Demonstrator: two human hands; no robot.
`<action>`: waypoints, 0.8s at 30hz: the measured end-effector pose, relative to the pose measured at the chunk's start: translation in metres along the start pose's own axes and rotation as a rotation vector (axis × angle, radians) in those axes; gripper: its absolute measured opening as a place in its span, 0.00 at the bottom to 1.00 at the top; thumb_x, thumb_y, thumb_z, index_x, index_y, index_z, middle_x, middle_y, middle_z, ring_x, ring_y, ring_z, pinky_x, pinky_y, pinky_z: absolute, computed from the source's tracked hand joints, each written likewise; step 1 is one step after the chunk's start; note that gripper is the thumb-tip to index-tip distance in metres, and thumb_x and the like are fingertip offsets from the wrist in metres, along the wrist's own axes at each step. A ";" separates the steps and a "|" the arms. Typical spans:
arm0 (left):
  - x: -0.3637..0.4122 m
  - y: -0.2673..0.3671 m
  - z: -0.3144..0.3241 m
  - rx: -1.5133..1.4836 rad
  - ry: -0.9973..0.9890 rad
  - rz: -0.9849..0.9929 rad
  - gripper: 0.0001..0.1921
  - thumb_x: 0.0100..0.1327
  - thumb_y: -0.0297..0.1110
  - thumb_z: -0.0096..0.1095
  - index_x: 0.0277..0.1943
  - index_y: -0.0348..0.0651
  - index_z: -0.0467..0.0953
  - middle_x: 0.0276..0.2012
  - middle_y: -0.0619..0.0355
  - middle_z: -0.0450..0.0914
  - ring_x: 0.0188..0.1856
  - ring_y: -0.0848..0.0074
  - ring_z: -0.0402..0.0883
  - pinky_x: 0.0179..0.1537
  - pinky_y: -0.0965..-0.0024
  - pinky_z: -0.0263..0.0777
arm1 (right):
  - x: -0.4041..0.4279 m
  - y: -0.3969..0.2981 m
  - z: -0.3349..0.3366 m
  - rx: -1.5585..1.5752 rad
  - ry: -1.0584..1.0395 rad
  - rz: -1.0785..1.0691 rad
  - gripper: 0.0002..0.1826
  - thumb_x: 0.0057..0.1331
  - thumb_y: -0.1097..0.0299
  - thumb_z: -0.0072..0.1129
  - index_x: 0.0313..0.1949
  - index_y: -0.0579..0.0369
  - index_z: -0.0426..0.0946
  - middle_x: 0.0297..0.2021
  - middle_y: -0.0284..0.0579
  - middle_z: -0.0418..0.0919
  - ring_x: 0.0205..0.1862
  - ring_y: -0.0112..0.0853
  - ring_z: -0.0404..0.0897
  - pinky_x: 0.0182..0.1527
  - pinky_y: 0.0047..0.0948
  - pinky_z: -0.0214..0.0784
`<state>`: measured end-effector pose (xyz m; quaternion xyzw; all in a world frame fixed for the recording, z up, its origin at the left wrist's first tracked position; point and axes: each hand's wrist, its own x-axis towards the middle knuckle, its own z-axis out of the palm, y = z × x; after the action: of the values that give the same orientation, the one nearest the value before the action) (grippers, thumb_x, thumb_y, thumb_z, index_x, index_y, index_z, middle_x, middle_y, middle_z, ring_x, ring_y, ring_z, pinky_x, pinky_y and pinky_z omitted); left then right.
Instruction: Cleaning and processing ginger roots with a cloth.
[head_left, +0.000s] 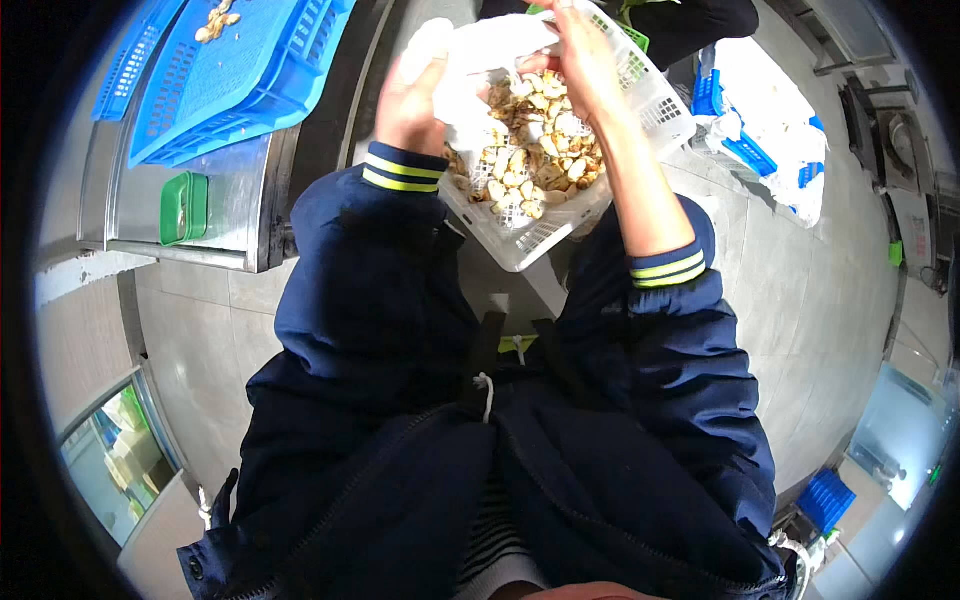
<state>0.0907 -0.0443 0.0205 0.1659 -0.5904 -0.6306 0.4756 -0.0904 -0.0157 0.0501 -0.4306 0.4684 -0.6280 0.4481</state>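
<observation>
A white plastic basket (525, 251) sits between my knees, holding many knobbly cream-and-brown pieces of produce (544, 161) that look like ginger. Over its far left part, my left hand (411, 109) grips a white bag or sheet (484, 49), overexposed so that its exact kind is unclear. My right hand (581, 56) reaches over the basket with its fingers at the right edge of the same white material, seemingly pinching it. Some of the produce is hidden beneath the white material and my right forearm.
Left of me, a blue plastic crate (247, 97) with a ginger-like piece (217, 22) stands on a metal table (225, 202) beside a green container (184, 208). To the right, white-covered blue baskets (780, 135) rest on the tiled floor. A person's dark-clothed leg (697, 22) is beyond my basket.
</observation>
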 end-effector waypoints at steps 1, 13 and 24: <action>0.003 0.002 0.001 -0.335 0.203 -0.173 0.14 0.68 0.32 0.45 0.52 0.33 0.65 0.45 0.50 0.74 0.45 0.70 0.77 0.44 0.72 0.73 | 0.015 0.019 -0.011 -0.074 0.073 -0.072 0.20 0.69 0.56 0.43 0.50 0.60 0.71 0.32 0.41 0.78 0.27 0.23 0.78 0.26 0.17 0.71; -0.009 0.002 -0.033 0.448 0.395 -0.055 0.16 0.66 0.42 0.44 0.52 0.44 0.67 0.49 0.55 0.71 0.50 0.68 0.72 0.49 0.65 0.68 | -0.010 0.234 -0.014 -1.565 -0.636 0.313 0.11 0.58 0.61 0.52 0.39 0.46 0.77 0.30 0.41 0.80 0.34 0.37 0.80 0.39 0.35 0.72; 0.006 0.020 -0.013 -0.713 0.367 -0.138 0.13 0.66 0.30 0.44 0.51 0.33 0.64 0.46 0.49 0.72 0.48 0.66 0.74 0.50 0.64 0.70 | 0.017 0.135 -0.021 -1.241 -0.310 0.536 0.19 0.58 0.55 0.50 0.32 0.61 0.79 0.33 0.50 0.80 0.33 0.35 0.80 0.37 0.31 0.71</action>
<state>0.1058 -0.0533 0.0374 0.1395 -0.2277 -0.7861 0.5574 -0.0928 -0.0492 -0.0837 -0.5612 0.7619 -0.0430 0.3204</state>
